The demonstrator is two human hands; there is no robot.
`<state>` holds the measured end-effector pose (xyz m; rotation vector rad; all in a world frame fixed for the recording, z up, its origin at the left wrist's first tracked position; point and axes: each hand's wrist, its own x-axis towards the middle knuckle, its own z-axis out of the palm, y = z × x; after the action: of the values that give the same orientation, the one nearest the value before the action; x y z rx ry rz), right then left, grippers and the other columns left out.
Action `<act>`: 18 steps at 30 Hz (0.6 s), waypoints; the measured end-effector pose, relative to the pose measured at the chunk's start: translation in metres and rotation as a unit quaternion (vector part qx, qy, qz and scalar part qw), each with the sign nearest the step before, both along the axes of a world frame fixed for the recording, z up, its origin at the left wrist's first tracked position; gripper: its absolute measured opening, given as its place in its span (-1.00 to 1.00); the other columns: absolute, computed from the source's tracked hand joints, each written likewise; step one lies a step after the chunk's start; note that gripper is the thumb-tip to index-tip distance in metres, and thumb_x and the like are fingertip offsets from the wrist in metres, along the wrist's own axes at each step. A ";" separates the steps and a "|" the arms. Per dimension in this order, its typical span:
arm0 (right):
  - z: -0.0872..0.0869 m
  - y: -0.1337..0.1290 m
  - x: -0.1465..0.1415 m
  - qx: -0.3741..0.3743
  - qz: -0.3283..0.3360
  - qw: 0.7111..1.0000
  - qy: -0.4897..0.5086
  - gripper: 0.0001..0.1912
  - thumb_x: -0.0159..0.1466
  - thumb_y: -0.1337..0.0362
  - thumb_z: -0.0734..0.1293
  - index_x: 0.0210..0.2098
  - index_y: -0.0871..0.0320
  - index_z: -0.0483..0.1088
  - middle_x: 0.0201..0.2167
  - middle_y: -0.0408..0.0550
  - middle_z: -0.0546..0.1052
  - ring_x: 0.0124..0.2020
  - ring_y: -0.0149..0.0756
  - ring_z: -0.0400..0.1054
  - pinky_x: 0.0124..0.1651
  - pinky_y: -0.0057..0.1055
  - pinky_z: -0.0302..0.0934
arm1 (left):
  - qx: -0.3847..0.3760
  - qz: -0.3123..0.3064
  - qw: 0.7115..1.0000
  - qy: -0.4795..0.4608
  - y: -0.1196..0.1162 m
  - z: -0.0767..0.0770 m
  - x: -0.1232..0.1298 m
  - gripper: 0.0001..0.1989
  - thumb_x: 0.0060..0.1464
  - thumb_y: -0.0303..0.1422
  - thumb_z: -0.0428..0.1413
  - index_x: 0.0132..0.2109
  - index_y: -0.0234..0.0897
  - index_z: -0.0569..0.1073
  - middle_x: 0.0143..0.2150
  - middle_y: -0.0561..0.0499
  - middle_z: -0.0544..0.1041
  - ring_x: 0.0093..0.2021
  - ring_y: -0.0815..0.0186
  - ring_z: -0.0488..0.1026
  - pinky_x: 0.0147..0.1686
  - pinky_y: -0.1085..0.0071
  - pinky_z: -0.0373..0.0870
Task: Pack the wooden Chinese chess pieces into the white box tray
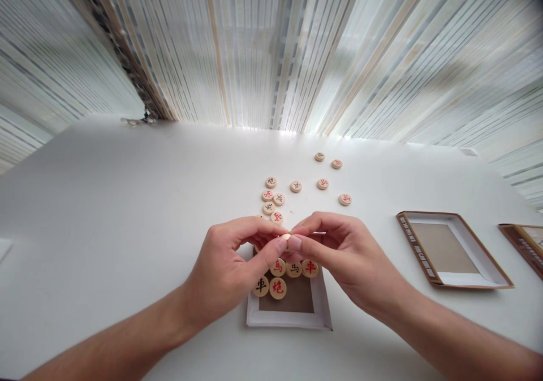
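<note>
Between the fingertips of my left hand (229, 262) and my right hand (343, 256) is a small round wooden xiangqi piece (287, 238), mostly covered by the fingers and thumbs. Both hands pinch it above a shallow white-walled box (288, 319). Inside the box lie several pieces with red or black characters, among them a red-marked piece (278, 288) and a black-marked piece (261, 286) at the left wall. The far part of the box is hidden by my hands. Just beyond, a red-marked piece (276, 217) lies on the white table.
More loose pieces are scattered farther back, including a red-marked one (345, 200) and a black-marked one (319, 157). To the right sits a brown-edged box part (432, 248), and a printed box (526, 245) at the frame edge. String curtains (263, 52) hang behind the table (127, 200).
</note>
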<state>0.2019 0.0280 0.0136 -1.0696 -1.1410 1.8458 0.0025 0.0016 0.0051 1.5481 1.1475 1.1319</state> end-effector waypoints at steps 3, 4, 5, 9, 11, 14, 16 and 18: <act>-0.001 0.000 0.001 -0.014 0.005 1.000 0.021 -0.71 0.08 0.17 0.73 -0.35 0.15 0.66 -0.40 -0.04 0.69 -0.32 -0.29 0.59 -0.22 -0.45 0.50 | -0.046 -0.004 0.998 -0.045 0.001 -0.001 -0.001 -0.87 0.29 -0.42 0.30 -0.10 -0.18 0.77 -0.23 0.02 0.79 -0.23 0.28 0.72 -0.18 0.46 0.66; -0.002 0.001 0.002 -0.019 0.005 1.000 0.024 -0.72 0.09 0.16 0.72 -0.33 0.14 0.67 -0.38 -0.04 0.70 -0.31 -0.30 0.60 -0.19 -0.45 0.51 | -0.061 -0.005 0.996 -0.059 0.001 -0.002 -0.001 -0.86 0.29 -0.41 0.30 -0.09 -0.18 0.77 -0.20 0.00 0.79 -0.21 0.25 0.73 -0.16 0.44 0.67; -0.002 0.001 0.002 -0.024 0.006 0.999 0.027 -0.73 0.11 0.15 0.72 -0.30 0.13 0.68 -0.36 -0.04 0.71 -0.31 -0.30 0.60 -0.17 -0.45 0.52 | -0.074 -0.006 0.995 -0.073 0.001 -0.002 -0.001 -0.86 0.29 -0.41 0.30 -0.08 -0.19 0.77 -0.17 -0.02 0.80 -0.18 0.22 0.74 -0.14 0.42 0.69; -0.004 0.002 0.003 -0.039 0.001 0.998 0.042 -0.72 0.15 0.15 0.70 -0.19 0.09 0.73 -0.24 -0.01 0.74 -0.24 -0.25 0.64 -0.06 -0.35 0.57 | -0.094 0.005 0.989 -0.116 -0.001 -0.003 0.000 -0.83 0.25 -0.42 0.33 -0.03 -0.20 0.77 -0.11 -0.05 0.80 -0.13 0.15 0.75 -0.07 0.32 0.74; -0.003 0.002 0.003 -0.052 -0.001 0.997 0.051 -0.70 0.13 0.17 0.71 -0.17 0.07 0.74 -0.20 0.00 0.74 -0.20 -0.24 0.65 0.00 -0.32 0.57 | -0.090 0.013 0.987 -0.130 -0.001 -0.003 0.001 -0.81 0.21 -0.44 0.35 -0.03 -0.21 0.76 -0.11 -0.06 0.80 -0.15 0.16 0.75 -0.09 0.32 0.75; -0.001 0.002 0.003 -0.080 -0.004 0.996 0.050 -0.67 0.09 0.18 0.73 -0.16 0.06 0.75 -0.17 0.00 0.75 -0.18 -0.24 0.66 0.01 -0.35 0.57 | -0.087 0.014 0.986 -0.140 -0.002 -0.003 0.002 -0.80 0.19 -0.44 0.37 -0.03 -0.22 0.76 -0.14 -0.07 0.79 -0.16 0.17 0.75 -0.13 0.34 0.76; 0.000 0.002 0.004 -0.094 -0.004 0.995 0.045 -0.63 0.07 0.20 0.74 -0.13 0.05 0.75 -0.18 0.01 0.75 -0.18 -0.25 0.65 -0.05 -0.40 0.56 | -0.090 0.013 0.986 -0.139 -0.003 -0.003 0.001 -0.78 0.18 -0.43 0.38 -0.02 -0.22 0.77 -0.18 -0.07 0.79 -0.19 0.16 0.75 -0.14 0.32 0.77; 0.001 0.002 0.004 -0.099 0.000 0.994 0.044 -0.61 0.07 0.22 0.74 -0.10 0.06 0.75 -0.23 0.01 0.75 -0.24 -0.30 0.63 -0.16 -0.49 0.53 | -0.093 0.013 0.986 -0.134 -0.003 -0.002 0.001 -0.78 0.17 -0.42 0.39 -0.02 -0.23 0.77 -0.24 -0.05 0.78 -0.22 0.16 0.74 -0.17 0.31 0.77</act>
<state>0.2059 0.0301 0.0141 -1.0850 -0.9199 2.0179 0.0033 -0.0009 0.0026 1.2006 1.0608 1.1741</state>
